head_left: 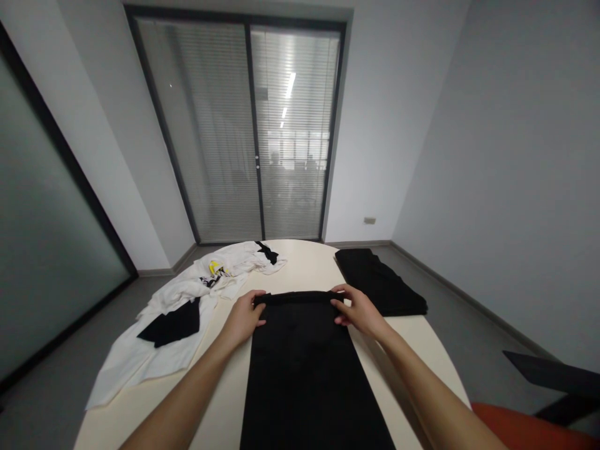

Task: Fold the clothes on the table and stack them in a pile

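A long black garment, its exact kind unclear, lies flat on the table in front of me, running toward the near edge. Its far edge looks like a folded band. My left hand pinches the far left corner of that band, thumb and fingers closed on the cloth. At the far right corner, my right hand grips the same edge between thumb and fingers. Just beyond my right hand sits a folded black garment. White clothing with black and yellow patches is heaped left of my left hand.
Everything rests on a cream table with a rounded far end. An orange chair seat with a black armrest stands at the lower right. Behind the table is a glass partition with blinds, with grey walls around.
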`<state>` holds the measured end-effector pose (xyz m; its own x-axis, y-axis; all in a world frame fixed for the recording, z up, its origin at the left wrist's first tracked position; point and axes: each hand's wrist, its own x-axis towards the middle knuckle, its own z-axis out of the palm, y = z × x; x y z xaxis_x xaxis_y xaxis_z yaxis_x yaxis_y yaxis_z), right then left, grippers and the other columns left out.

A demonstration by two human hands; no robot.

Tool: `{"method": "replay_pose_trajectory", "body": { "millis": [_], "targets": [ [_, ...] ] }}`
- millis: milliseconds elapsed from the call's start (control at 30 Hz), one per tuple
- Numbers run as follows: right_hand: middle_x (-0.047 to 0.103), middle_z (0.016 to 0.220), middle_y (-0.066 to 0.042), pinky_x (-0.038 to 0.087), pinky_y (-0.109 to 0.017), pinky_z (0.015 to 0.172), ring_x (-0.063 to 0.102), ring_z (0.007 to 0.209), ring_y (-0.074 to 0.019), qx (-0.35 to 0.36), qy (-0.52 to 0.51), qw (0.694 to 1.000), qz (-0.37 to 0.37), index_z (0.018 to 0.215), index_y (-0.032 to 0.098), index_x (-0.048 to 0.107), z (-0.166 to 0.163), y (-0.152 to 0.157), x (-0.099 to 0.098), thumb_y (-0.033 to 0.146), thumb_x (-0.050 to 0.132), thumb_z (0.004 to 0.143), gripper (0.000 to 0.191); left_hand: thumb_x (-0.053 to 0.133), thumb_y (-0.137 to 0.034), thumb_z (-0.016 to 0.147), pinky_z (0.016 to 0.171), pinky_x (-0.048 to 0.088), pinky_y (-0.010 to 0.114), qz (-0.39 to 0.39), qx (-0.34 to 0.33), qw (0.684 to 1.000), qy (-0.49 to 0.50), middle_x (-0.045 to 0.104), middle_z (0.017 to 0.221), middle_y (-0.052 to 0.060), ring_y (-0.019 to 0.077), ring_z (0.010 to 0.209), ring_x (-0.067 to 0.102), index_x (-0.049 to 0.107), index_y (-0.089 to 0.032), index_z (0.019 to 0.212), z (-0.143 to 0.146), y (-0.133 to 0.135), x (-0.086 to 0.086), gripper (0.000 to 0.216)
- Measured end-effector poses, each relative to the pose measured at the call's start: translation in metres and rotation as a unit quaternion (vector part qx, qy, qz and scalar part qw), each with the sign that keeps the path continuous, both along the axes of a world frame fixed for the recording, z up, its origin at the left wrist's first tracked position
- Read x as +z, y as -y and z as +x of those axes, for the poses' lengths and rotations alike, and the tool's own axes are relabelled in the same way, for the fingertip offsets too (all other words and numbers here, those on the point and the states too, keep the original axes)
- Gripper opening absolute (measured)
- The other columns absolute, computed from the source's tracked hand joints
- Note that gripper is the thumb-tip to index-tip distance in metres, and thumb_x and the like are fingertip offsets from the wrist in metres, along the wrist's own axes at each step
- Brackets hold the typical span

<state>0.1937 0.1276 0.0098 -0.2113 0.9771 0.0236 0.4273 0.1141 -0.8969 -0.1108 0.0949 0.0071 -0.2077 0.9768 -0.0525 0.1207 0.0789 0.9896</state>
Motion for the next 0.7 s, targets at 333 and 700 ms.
{"method": "replay_pose_trajectory", "body": {
  "millis": [333, 700],
  "targets": [
    [0.067, 0.117, -0.009, 0.057, -0.040, 0.092, 0.066, 0.108, -0.0249, 0.020, -0.083, 0.985, 0.153, 0.102, 0.022, 0.062, -0.005, 0.000, 0.014, 0.048, 0.065, 0.084, 0.032, 0.083, -0.036, 0.067, 0.079, 0.055, 0.027, 0.083, -0.001, 0.990, 0.113, 0.072, 0.105, 0.006, 0.0196, 0.099, 0.066, 0.069, -0.021, 0.106, 0.001, 0.007, 0.023, 0.044],
    [0.047, 0.151, -0.012, 0.051, -0.048, 0.099, 0.055, 0.128, -0.0294, 0.100, -0.178, 0.978, 0.042, 0.092, 0.024, 0.052, -0.001, 0.015, 0.032, 0.056, 0.072, 0.081, 0.039, 0.084, -0.046, 0.066, 0.084, 0.053, 0.034, 0.067, -0.051, 0.980, 0.180, 0.071, 0.111, 0.007, 0.0226, 0.104, 0.064, 0.067, -0.021, 0.104, 0.000, 0.014, 0.034, 0.048]
  ]
}}
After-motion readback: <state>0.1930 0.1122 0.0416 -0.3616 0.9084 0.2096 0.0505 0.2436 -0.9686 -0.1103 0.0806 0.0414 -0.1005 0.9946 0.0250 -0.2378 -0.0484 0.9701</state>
